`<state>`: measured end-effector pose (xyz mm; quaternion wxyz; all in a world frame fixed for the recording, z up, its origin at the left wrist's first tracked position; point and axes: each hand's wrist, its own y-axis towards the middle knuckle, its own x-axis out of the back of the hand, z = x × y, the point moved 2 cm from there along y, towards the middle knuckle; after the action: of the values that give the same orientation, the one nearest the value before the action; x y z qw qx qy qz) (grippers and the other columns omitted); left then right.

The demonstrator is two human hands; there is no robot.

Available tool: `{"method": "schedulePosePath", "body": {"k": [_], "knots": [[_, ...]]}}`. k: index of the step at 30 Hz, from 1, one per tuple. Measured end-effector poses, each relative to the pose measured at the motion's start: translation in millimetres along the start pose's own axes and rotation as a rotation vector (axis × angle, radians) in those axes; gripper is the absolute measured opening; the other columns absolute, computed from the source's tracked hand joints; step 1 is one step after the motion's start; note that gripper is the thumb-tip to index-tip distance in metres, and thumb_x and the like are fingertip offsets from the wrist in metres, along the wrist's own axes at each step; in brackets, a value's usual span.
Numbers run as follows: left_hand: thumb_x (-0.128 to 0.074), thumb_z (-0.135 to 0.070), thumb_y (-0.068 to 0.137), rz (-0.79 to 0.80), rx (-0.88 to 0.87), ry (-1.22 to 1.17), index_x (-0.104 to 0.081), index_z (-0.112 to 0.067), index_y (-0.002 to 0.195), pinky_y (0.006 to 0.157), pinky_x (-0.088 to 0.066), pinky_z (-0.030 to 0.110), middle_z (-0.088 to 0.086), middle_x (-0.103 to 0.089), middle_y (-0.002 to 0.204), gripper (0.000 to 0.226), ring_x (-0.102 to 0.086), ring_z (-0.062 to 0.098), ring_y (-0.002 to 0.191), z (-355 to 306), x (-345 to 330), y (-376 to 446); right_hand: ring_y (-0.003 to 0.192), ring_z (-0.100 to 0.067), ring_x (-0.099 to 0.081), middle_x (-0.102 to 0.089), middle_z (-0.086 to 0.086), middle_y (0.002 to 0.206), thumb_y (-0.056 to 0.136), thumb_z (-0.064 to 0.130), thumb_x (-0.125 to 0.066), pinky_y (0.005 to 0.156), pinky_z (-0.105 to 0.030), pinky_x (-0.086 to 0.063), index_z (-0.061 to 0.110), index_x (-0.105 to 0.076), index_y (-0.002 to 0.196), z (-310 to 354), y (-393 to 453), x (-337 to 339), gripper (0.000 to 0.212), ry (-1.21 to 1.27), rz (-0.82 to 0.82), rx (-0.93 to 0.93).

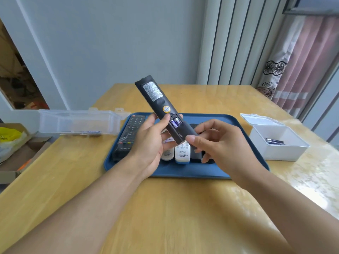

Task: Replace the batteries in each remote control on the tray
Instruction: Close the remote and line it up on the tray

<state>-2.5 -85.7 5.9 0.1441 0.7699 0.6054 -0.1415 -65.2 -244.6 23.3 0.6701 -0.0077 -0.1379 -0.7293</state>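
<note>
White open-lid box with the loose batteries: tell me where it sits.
In the head view the white box sits on the wooden table at the right, just beyond the blue tray's right edge.

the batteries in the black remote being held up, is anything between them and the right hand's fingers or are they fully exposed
Partly blocked. The battery cover is slid only part way, over the lower part of the batteries; only their upper ends show. The right hand has its thumb on that cover, and the left hand grips the black remote.

A pink curtain (300,70) hangs beside the wooden table (165,208).
</note>
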Motion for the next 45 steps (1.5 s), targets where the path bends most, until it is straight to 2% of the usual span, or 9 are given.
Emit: {"method": "schedulePosePath", "body": {"k": [4,8,18,23,27,32,38,43,45], "knots": [[-0.055,-0.012,0.102,0.099,-0.044,0.026,-0.057,-0.014,0.126,0.088,-0.059,0.048,0.010,-0.073,0.121,0.025,-0.071,0.034,0.106,3,-9,-6,0.064,-0.018,-0.065,-0.067,-0.004,0.064,0.076,0.022,-0.085,0.060,-0.030,-0.055,0.009,-0.057,0.091,-9,4,3,0.035,0.103,-0.038,-0.113],[-0.065,0.000,0.093,0.098,-0.120,0.111,-0.055,-0.013,0.128,0.084,-0.061,0.045,0.009,-0.073,0.120,0.038,-0.073,0.031,0.102,6,-9,-8,0.060,-0.018,-0.063,-0.066,0.000,0.062,0.074,0.020,-0.087,0.062,-0.029,-0.056,0.009,-0.053,0.097,-14,6,1,0.043,0.164,-0.048,-0.159],[-0.061,-0.011,0.098,0.110,-0.078,0.079,-0.058,-0.011,0.123,0.077,-0.061,0.041,0.012,-0.074,0.117,0.025,-0.072,0.032,0.106,2,-7,-7,0.068,-0.016,-0.063,-0.069,0.000,0.079,0.069,0.034,-0.084,0.065,-0.029,-0.050,0.011,-0.062,0.105,-12,7,4,0.048,0.215,0.042,-0.214],[-0.057,-0.015,0.101,0.089,-0.096,0.078,-0.059,-0.013,0.123,0.094,-0.055,0.039,0.011,-0.075,0.116,0.022,-0.072,0.033,0.105,1,-8,-6,0.078,-0.018,-0.070,-0.077,-0.003,0.094,0.064,0.024,-0.085,0.063,-0.028,-0.049,0.012,-0.060,0.113,-8,8,8,0.056,0.245,0.081,-0.215],[-0.053,-0.023,0.103,0.066,-0.094,0.069,-0.059,-0.009,0.127,0.105,-0.050,0.049,0.011,-0.075,0.116,0.028,-0.071,0.032,0.108,2,-10,-8,0.084,-0.025,-0.074,-0.076,-0.011,0.091,0.064,0.019,-0.084,0.064,-0.024,-0.054,0.008,-0.055,0.110,-6,6,3,0.055,0.290,0.129,-0.196],[-0.034,-0.036,0.109,0.029,-0.017,-0.050,-0.059,-0.005,0.128,0.094,-0.056,0.045,0.016,-0.074,0.115,0.044,-0.074,0.032,0.102,-2,-11,-9,0.078,-0.027,-0.073,-0.073,-0.011,0.077,0.067,0.015,-0.082,0.065,-0.024,-0.056,0.011,-0.047,0.094,-7,4,-2,0.044,0.321,0.122,-0.143],[-0.035,-0.036,0.109,0.013,-0.065,-0.090,-0.062,-0.010,0.121,0.082,-0.062,0.044,0.016,-0.076,0.111,0.039,-0.075,0.032,0.094,-2,-17,-14,0.069,-0.028,-0.069,-0.071,-0.020,0.079,0.066,0.017,-0.083,0.065,-0.027,-0.056,0.010,-0.043,0.085,-11,1,-6,0.044,0.262,0.053,-0.057],[-0.036,-0.038,0.108,-0.013,-0.032,-0.127,-0.060,-0.006,0.123,0.072,-0.062,0.040,0.017,-0.075,0.111,0.043,-0.076,0.032,0.092,-4,-15,-14,0.060,-0.020,-0.066,-0.070,-0.015,0.073,0.075,0.014,-0.081,0.062,-0.024,-0.055,0.010,-0.044,0.084,-8,-1,-10,0.038,0.245,-0.012,-0.020],[-0.037,-0.039,0.108,-0.026,-0.026,-0.114,-0.061,-0.006,0.123,0.077,-0.063,0.042,0.016,-0.075,0.112,0.042,-0.075,0.034,0.094,-3,-13,-13,0.058,-0.019,-0.065,-0.070,-0.015,0.073,0.075,0.021,-0.080,0.060,-0.023,-0.054,0.009,-0.047,0.086,-6,-1,-12,0.036,0.268,-0.001,-0.051]]}}
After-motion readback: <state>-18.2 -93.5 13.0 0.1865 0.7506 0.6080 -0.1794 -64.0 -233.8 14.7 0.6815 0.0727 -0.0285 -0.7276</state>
